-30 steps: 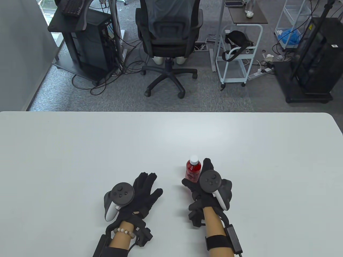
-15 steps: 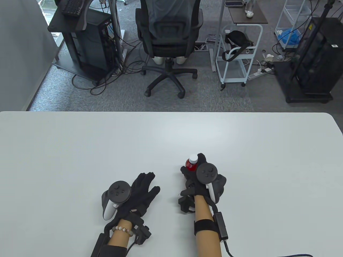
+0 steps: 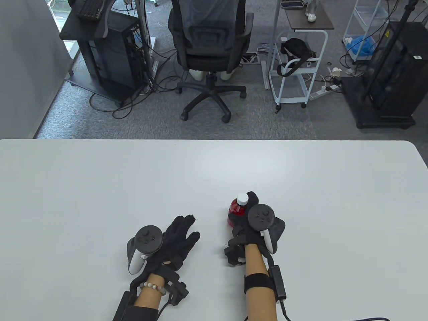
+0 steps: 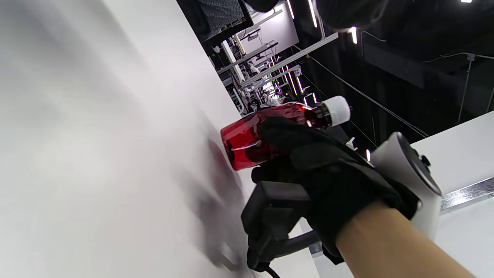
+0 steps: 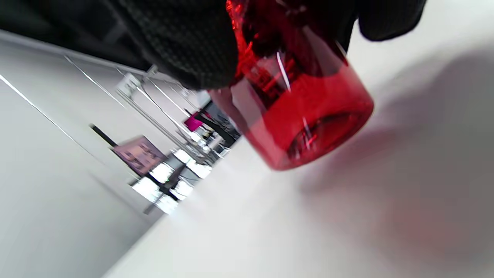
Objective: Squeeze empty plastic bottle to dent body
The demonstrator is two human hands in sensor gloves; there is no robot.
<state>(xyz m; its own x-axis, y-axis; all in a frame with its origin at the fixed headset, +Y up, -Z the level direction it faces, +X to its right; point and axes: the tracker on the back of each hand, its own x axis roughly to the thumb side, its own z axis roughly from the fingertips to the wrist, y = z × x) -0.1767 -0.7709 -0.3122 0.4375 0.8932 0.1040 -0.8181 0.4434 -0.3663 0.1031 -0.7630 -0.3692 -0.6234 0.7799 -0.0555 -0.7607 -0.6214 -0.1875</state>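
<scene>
A small red plastic bottle (image 3: 236,209) with a white cap is gripped in my right hand (image 3: 249,217), lifted just off the white table (image 3: 100,187) and tilted. The left wrist view shows the bottle (image 4: 251,139) with my right hand's fingers (image 4: 293,135) wrapped round its body, its base close to the table. The right wrist view shows the red base (image 5: 308,131) hanging above the table under my gloved fingers (image 5: 185,42). My left hand (image 3: 177,237) rests flat on the table to the left, fingers spread, holding nothing.
The table's far edge (image 3: 214,140) runs across the middle of the table view. Beyond it stand an office chair (image 3: 209,50), a white cart (image 3: 297,67) and black equipment racks on the floor.
My right hand closed round the bottle, lifted it a little off the table and tilted it. My left hand shifted slightly, still flat on the table.
</scene>
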